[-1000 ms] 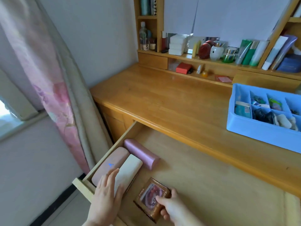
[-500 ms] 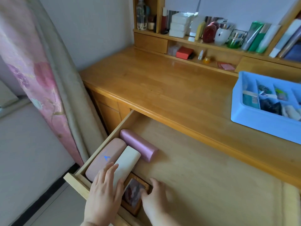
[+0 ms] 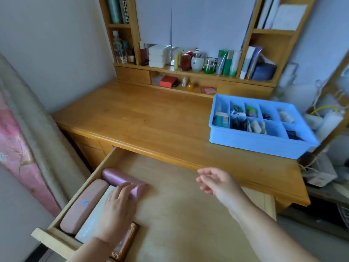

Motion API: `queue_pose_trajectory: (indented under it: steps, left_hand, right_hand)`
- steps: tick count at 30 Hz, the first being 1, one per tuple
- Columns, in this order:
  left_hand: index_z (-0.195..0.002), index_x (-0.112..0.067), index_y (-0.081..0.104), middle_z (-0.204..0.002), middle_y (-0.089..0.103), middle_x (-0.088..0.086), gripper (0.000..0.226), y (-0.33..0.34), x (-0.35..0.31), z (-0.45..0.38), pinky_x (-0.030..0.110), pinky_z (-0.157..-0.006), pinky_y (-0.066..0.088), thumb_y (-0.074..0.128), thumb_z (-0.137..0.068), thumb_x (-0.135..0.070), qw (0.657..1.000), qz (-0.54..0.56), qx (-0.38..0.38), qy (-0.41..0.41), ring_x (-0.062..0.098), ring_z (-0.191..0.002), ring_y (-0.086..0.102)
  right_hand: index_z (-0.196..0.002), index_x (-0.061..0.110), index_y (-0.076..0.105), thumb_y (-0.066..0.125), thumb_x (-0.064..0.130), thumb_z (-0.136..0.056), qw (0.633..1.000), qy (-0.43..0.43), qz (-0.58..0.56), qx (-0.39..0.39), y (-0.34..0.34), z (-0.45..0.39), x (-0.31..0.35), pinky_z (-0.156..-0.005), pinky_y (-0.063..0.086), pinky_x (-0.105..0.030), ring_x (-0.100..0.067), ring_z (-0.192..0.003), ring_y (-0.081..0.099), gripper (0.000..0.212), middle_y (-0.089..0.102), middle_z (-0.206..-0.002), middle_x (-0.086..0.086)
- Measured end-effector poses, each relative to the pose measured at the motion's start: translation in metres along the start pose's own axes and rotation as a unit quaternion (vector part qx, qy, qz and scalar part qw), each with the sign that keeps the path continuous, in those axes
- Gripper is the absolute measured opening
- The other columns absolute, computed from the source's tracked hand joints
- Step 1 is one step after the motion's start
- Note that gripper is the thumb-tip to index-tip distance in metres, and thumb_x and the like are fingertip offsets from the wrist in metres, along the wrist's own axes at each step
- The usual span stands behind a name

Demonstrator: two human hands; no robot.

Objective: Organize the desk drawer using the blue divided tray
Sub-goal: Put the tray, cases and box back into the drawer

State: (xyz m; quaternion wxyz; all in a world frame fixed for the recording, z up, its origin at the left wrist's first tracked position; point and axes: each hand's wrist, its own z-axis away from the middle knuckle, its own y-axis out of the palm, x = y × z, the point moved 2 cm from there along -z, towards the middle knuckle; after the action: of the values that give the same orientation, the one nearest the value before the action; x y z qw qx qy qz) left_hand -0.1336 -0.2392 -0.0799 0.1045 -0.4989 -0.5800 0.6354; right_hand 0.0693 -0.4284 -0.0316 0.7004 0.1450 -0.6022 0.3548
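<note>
Below, the left hand [image 3: 117, 207] rests flat on smooth rounded cases [image 3: 123, 181]

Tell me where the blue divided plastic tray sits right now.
In the head view, the blue divided plastic tray sits on the wooden desktop at its right end, behind the open drawer.

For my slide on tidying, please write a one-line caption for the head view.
Left hand rests on cases in the open drawer; right hand hovers open, with the blue divided tray on the desk.
</note>
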Motion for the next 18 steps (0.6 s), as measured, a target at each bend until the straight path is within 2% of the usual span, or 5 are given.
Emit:
queue_pose_trajectory:
  steps: [4, 7, 12, 16, 18]
  left_hand:
    - [-0.109, -0.012, 0.065, -0.106, 0.062, -0.003, 0.019, 0.014, -0.087, -0.064, 0.015, -0.079, 0.035, 0.058, -0.091, -0.012, 0.992, 0.118, -0.007, 0.030, 0.015, -0.096, 0.058]
    - [-0.098, -0.017, 0.069, -0.088, 0.068, 0.000, 0.015, 0.027, -0.142, -0.115, 0.011, -0.065, 0.038, 0.057, -0.091, -0.012, 0.980, 0.200, 0.006, 0.005, 0.015, -0.081, 0.060]
    - [-0.106, -0.023, 0.068, -0.088, 0.066, -0.003, 0.022, 0.053, -0.194, -0.198, 0.027, -0.070, 0.049, 0.054, -0.090, -0.020, 0.945, 0.314, 0.036, -0.090, 0.015, -0.080, 0.060]
    - [-0.120, -0.020, 0.061, -0.104, 0.067, 0.002, 0.030, 0.077, -0.212, -0.249, 0.038, -0.088, 0.052, 0.054, -0.091, -0.027, 0.930, 0.332, 0.091, -0.131, 0.021, -0.095, 0.062]
    - [-0.110, -0.022, 0.067, -0.095, 0.069, -0.002, 0.023, 0.088, -0.220, -0.264, 0.031, -0.073, 0.053, 0.052, -0.092, -0.025, 0.937, 0.311, 0.108, -0.117, 0.017, -0.087, 0.063]
  right_hand:
    - [-0.091, 0.028, 0.066, 0.054, 0.020, -0.094, 0.986, -0.089, 0.081, -0.113, -0.083, -0.003, 0.034, -0.072, 0.053, -0.024, -0.006, -0.069, 0.066, 0.014, 0.070, -0.085, 0.008]
    - [-0.087, 0.031, 0.065, 0.053, 0.024, -0.093, 0.962, -0.131, 0.120, -0.206, -0.140, -0.014, 0.048, -0.069, 0.048, -0.019, -0.001, -0.072, 0.064, 0.015, 0.069, -0.082, 0.014]
    - [-0.083, 0.026, 0.067, 0.048, 0.040, -0.094, 0.913, -0.121, 0.194, -0.338, -0.222, -0.048, 0.040, -0.058, 0.041, -0.028, -0.017, -0.072, 0.062, 0.026, 0.070, -0.083, 0.007]
    - [-0.126, 0.020, 0.056, 0.051, 0.029, -0.094, 0.907, -0.012, 0.243, -0.342, -0.262, -0.088, 0.018, -0.074, 0.041, -0.033, -0.025, -0.103, 0.057, 0.034, 0.053, -0.132, -0.003]
    - [-0.139, 0.016, 0.043, 0.050, 0.024, -0.095, 0.916, 0.037, 0.216, -0.336, -0.274, -0.103, 0.011, -0.071, 0.044, -0.035, -0.027, -0.091, 0.059, 0.045, 0.051, -0.132, -0.008]
